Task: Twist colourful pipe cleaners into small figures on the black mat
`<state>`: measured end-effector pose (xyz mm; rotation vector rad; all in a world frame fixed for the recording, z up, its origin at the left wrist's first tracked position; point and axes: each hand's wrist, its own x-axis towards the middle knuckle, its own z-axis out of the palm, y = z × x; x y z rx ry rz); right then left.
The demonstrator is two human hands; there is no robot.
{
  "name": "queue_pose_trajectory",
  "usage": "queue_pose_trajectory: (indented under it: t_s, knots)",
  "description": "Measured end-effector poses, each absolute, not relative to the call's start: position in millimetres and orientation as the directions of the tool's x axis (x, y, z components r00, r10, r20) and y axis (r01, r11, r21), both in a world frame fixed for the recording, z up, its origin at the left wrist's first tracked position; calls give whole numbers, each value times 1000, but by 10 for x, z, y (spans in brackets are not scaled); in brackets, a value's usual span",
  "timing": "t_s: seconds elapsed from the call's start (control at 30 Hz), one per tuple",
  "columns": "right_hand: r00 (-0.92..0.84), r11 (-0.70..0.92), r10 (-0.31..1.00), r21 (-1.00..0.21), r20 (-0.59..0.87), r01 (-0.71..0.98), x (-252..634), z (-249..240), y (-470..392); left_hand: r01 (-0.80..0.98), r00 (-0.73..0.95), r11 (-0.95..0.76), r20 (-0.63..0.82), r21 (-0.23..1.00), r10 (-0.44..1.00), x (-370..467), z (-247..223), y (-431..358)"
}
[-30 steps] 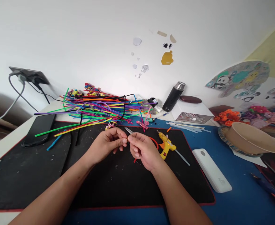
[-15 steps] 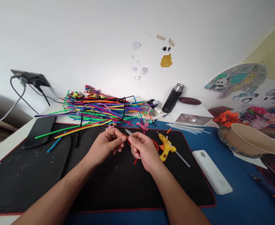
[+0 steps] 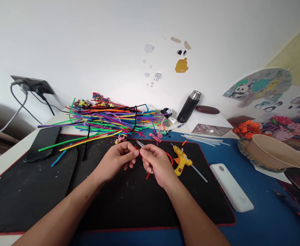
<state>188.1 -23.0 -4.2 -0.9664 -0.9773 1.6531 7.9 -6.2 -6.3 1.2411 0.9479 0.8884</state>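
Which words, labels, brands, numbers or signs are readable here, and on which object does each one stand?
No text is readable.
Black flask: pale marks, too small.
Yellow glue gun: small markings, too blurred.
White slab-shaped device: faint grey mark, unreadable.

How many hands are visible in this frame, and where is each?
2: the left hand and the right hand, close together above the black mat, the right nearer the yellow glue gun. No other hands show.
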Motion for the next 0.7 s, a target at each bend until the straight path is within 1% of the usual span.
queue_pose_trajectory:
  t_s: [0.27, 0.37, 0.53, 0.7]
  knots:
    - [-227, -227, 961, -919, -158, -321, 1882, -29, -224, -5, 412, 121, -108, 993, 905, 89, -36, -79]
    - [-228, -235, 960, -918, -166, -320, 1890, -17, -217, -27, 440, 119, -95, 992, 893, 77, -22, -71]
    - [-238, -251, 955, -912, -178, -325, 1897, -7, -227, -93, 416, 163, -110, 982, 903, 29, -35, -41]
    - [-267, -278, 944, -907, -196, -317, 1896, 0, -235, -94, 441, 195, -135, 976, 887, 19, -61, -43]
